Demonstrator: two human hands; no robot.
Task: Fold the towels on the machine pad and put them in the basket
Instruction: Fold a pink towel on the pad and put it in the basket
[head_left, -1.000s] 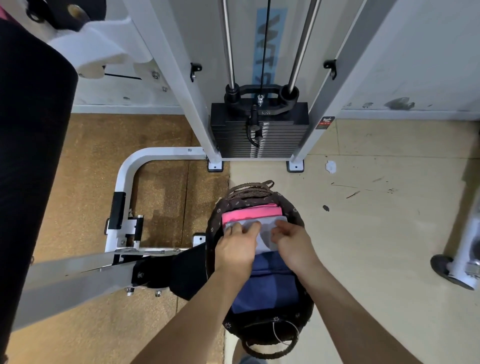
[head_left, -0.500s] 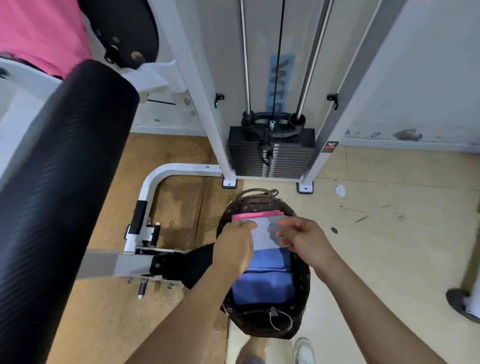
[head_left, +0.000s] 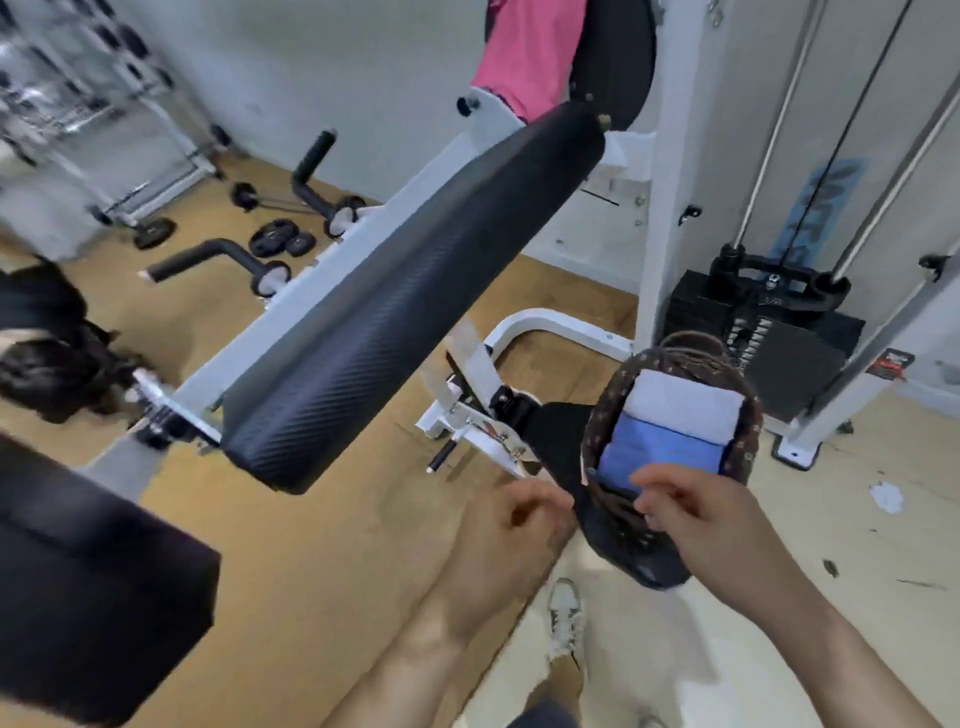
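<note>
Basket (head_left: 592, 436): set on the floor at 4 o'clock; white towel (head_left: 680, 402) and blue towel (head_left: 660, 449) are laid folded inside. Pink towel (head_left: 524, 52): hung on the machine at 12 o'clock. Left hand (head_left: 519, 519), right hand (head_left: 696, 514): held apart, loosely curled, nothing gripped.

Pale wall (head_left: 363, 78) far. Tan floor (head_left: 322, 545) left and near; pale smooth floor (head_left: 893, 561) right, scuffed. Black weight stack (head_left: 753, 332) far right, between white uprights (head_left: 667, 234). Loose weight plates (head_left: 283, 240) on floor, far left.
</note>
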